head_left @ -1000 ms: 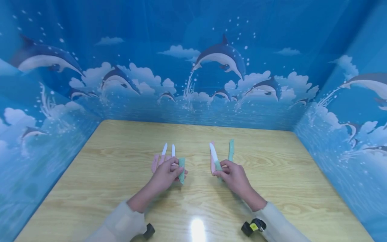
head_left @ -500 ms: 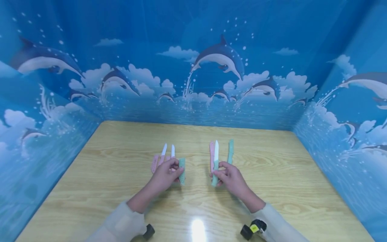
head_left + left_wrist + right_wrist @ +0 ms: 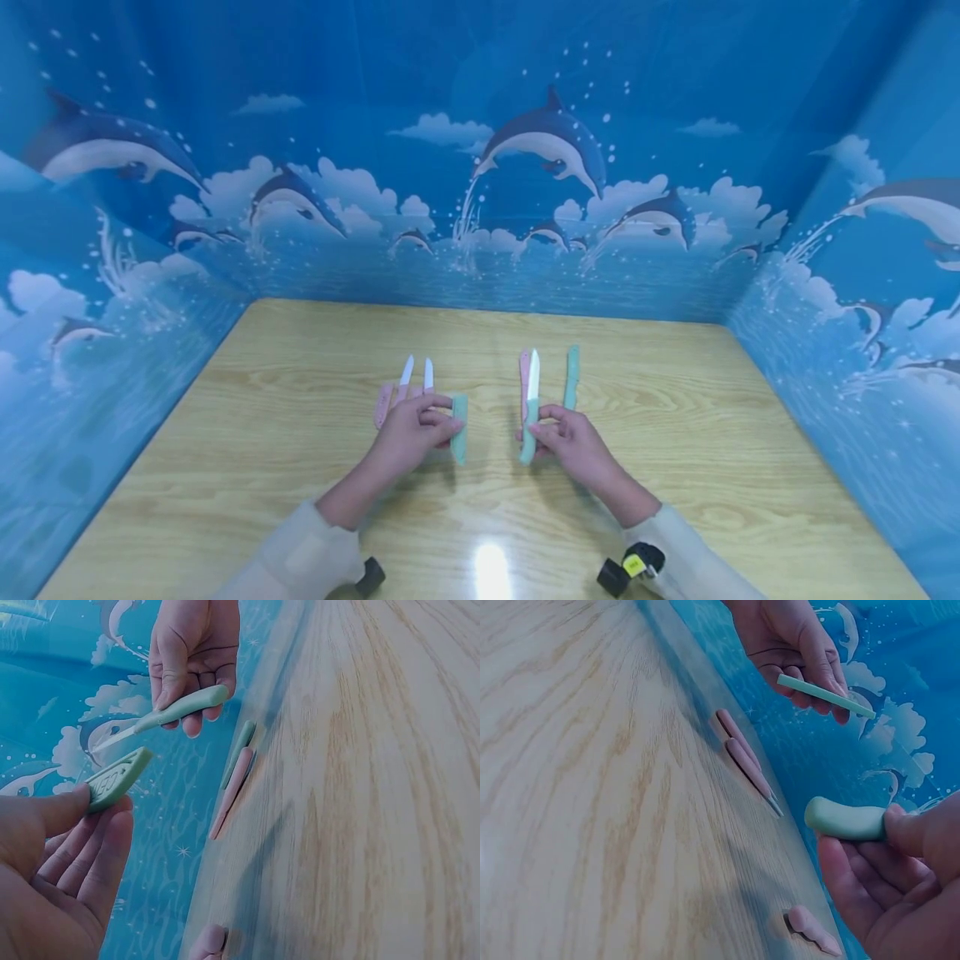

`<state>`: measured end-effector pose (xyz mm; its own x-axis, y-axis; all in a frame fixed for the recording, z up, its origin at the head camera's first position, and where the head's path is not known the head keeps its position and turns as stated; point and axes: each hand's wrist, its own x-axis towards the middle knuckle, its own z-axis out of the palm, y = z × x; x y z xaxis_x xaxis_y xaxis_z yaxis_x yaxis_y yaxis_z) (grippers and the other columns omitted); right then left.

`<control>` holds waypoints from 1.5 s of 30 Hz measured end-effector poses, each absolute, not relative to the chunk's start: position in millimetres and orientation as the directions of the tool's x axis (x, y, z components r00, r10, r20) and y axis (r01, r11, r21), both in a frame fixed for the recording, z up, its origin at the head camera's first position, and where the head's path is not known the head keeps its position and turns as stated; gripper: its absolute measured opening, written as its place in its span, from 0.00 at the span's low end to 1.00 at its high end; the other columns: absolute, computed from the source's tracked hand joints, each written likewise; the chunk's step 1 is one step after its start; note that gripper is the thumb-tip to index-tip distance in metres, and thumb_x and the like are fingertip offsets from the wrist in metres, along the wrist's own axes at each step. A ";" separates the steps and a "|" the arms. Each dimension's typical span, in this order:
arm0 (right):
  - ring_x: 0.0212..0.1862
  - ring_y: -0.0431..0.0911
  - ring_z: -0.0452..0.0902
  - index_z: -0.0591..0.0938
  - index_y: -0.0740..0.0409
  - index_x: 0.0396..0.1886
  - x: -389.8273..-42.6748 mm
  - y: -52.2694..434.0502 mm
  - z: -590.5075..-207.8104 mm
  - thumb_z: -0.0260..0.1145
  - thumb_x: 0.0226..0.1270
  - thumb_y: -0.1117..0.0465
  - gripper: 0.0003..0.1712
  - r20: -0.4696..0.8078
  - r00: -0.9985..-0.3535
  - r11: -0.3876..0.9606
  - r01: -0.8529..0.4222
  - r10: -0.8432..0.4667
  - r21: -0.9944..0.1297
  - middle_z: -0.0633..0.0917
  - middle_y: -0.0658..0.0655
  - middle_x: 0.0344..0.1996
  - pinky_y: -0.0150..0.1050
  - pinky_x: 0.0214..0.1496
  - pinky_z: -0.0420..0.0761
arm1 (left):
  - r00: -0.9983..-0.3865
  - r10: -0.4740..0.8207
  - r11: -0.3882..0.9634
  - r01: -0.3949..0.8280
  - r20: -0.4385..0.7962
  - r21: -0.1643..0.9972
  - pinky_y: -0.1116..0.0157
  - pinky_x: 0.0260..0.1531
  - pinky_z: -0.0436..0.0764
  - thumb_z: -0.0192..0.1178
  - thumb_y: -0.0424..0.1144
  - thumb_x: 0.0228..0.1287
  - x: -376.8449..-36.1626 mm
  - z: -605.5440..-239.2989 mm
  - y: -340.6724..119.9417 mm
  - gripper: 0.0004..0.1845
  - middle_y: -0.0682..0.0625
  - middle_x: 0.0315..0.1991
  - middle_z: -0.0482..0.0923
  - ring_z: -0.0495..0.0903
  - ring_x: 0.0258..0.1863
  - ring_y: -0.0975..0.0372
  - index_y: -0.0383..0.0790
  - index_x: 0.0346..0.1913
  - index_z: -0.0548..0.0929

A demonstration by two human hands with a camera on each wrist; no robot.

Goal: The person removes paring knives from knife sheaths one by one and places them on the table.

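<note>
Head view. The left hand (image 3: 411, 432) is pinching a green sheath (image 3: 459, 428) between thumb and fingers, holding it just above the wooden table (image 3: 675, 467) with its long axis running from 12 to 6 o'clock. The right hand (image 3: 572, 437) is gripping the green handle of a white-bladed knife (image 3: 530, 407), blade tip pointing to 12 o'clock. The sheath is lying at 9 o'clock from the knife, near it but apart, the two almost parallel. Two pink-handled knives (image 3: 417, 379) are resting on the table at 12 o'clock from the left hand, with a pink sheath (image 3: 383, 405) beside them. A second pink sheath (image 3: 523, 375) and a second green sheath (image 3: 572, 378) are lying either side of the held blade. Compared with a second ago, the held knife is swinging from a lean toward 11 o'clock to near upright, and the held sheath is sitting slightly nearer the knife.

Left wrist view. The fingers (image 3: 90, 859) are closing on the sheath (image 3: 114, 780); its end is facing the knife (image 3: 166, 716) in the right hand (image 3: 193, 645), with a gap between them.

Right wrist view. The right hand (image 3: 900, 885) is wrapping round the rounded handle (image 3: 845, 819); the blade is out of view. The left hand (image 3: 795, 645) is holding the sheath (image 3: 823, 695) edge-on beyond it.
</note>
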<state>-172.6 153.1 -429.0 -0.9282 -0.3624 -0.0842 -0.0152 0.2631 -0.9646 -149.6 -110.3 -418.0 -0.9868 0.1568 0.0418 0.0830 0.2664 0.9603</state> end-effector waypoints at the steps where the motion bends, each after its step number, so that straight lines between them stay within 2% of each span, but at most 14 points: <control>1: 0.37 0.50 0.87 0.75 0.71 0.50 -172.6 153.5 -429.5 0.58 0.73 0.62 0.15 -0.080 -0.928 0.250 -0.015 -0.363 -0.968 0.85 0.69 0.43 0.44 0.47 0.85 | -0.987 0.154 0.267 0.086 0.046 0.960 0.66 0.33 0.86 0.65 0.34 0.63 -149.7 -417.9 -110.2 0.20 0.43 0.33 0.87 0.86 0.30 0.57 0.26 0.54 0.77; 5: 0.37 0.49 0.86 0.74 0.73 0.50 -172.5 154.1 -431.6 0.59 0.73 0.62 0.17 -0.060 -0.921 0.217 -0.027 -0.384 -0.976 0.85 0.70 0.42 0.43 0.44 0.86 | -0.988 0.144 0.249 0.086 0.051 0.965 0.66 0.32 0.87 0.65 0.33 0.63 -150.1 -418.2 -109.3 0.17 0.42 0.33 0.87 0.86 0.30 0.54 0.26 0.52 0.78; 11: 0.37 0.48 0.86 0.73 0.74 0.52 -172.4 150.9 -430.1 0.57 0.74 0.64 0.16 -0.084 -0.918 0.207 0.002 -0.388 -0.978 0.84 0.72 0.43 0.42 0.45 0.86 | -0.990 0.142 0.226 0.056 0.024 0.973 0.67 0.32 0.87 0.64 0.30 0.63 -151.7 -419.0 -108.5 0.13 0.41 0.33 0.86 0.86 0.32 0.47 0.27 0.49 0.78; 18: 0.42 0.52 0.86 0.72 0.77 0.53 -173.5 145.5 -429.5 0.56 0.74 0.63 0.18 -0.055 -0.905 0.196 -0.032 -0.421 -0.980 0.83 0.74 0.45 0.43 0.47 0.85 | -0.992 0.121 0.252 0.070 0.041 0.965 0.66 0.33 0.87 0.62 0.31 0.65 -156.9 -420.5 -112.6 0.11 0.42 0.32 0.86 0.86 0.33 0.50 0.29 0.47 0.79; 22: 0.42 0.51 0.85 0.74 0.75 0.51 -174.0 139.2 -426.9 0.58 0.74 0.64 0.16 -0.046 -0.915 0.203 -0.040 -0.401 -0.978 0.81 0.71 0.46 0.43 0.46 0.86 | -0.996 0.082 0.233 0.038 0.019 0.972 0.60 0.36 0.87 0.61 0.31 0.66 -163.1 -420.8 -113.5 0.09 0.42 0.34 0.86 0.86 0.34 0.51 0.28 0.46 0.79; 26: 0.38 0.49 0.84 0.77 0.72 0.47 -176.8 131.2 -425.6 0.59 0.72 0.65 0.12 -0.021 -0.924 0.212 -0.066 -0.382 -0.975 0.78 0.62 0.44 0.43 0.44 0.86 | -0.999 0.032 0.223 0.005 -0.002 0.975 0.54 0.36 0.87 0.61 0.31 0.67 -169.7 -421.5 -116.1 0.07 0.42 0.36 0.83 0.85 0.33 0.53 0.30 0.44 0.80; 31: 0.34 0.47 0.84 0.78 0.71 0.46 -183.3 117.5 -426.5 0.61 0.71 0.65 0.12 0.004 -0.934 0.241 -0.096 -0.356 -0.966 0.79 0.60 0.37 0.43 0.41 0.87 | -1.000 -0.008 0.285 0.006 0.009 0.958 0.55 0.34 0.87 0.62 0.32 0.65 -175.4 -420.8 -119.1 0.07 0.43 0.33 0.83 0.85 0.34 0.51 0.30 0.42 0.82; 37: 0.32 0.46 0.82 0.81 0.69 0.43 -191.9 99.9 -426.8 0.64 0.68 0.65 0.10 0.008 -0.945 0.322 -0.120 -0.328 -0.939 0.83 0.57 0.31 0.42 0.39 0.87 | -0.997 -0.043 0.458 0.042 0.070 0.888 0.60 0.41 0.85 0.65 0.35 0.64 -181.6 -420.9 -119.4 0.12 0.45 0.36 0.86 0.85 0.36 0.56 0.32 0.47 0.83; 42: 0.30 0.46 0.81 0.83 0.65 0.41 -204.3 87.4 -428.9 0.65 0.68 0.62 0.09 -0.004 -0.953 0.409 -0.127 -0.304 -0.904 0.84 0.55 0.27 0.39 0.35 0.86 | -0.996 -0.053 0.514 0.032 0.069 0.857 0.59 0.35 0.85 0.66 0.38 0.63 -191.9 -425.3 -119.5 0.22 0.46 0.34 0.87 0.85 0.29 0.57 0.37 0.59 0.76; 45: 0.29 0.46 0.81 0.83 0.65 0.41 -212.8 80.6 -432.6 0.66 0.67 0.62 0.10 -0.023 -0.958 0.431 -0.108 -0.286 -0.896 0.84 0.54 0.27 0.36 0.32 0.84 | -0.997 -0.065 0.555 0.007 0.052 0.832 0.60 0.34 0.84 0.66 0.40 0.63 -198.6 -429.1 -118.6 0.26 0.46 0.35 0.87 0.84 0.25 0.59 0.39 0.62 0.73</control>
<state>-212.8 80.6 -432.6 -0.9579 -0.2863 -0.0226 -0.1076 0.4306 -0.8961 -198.6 -118.6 -429.1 -0.9965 -0.0653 0.0520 0.0070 0.5554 0.8316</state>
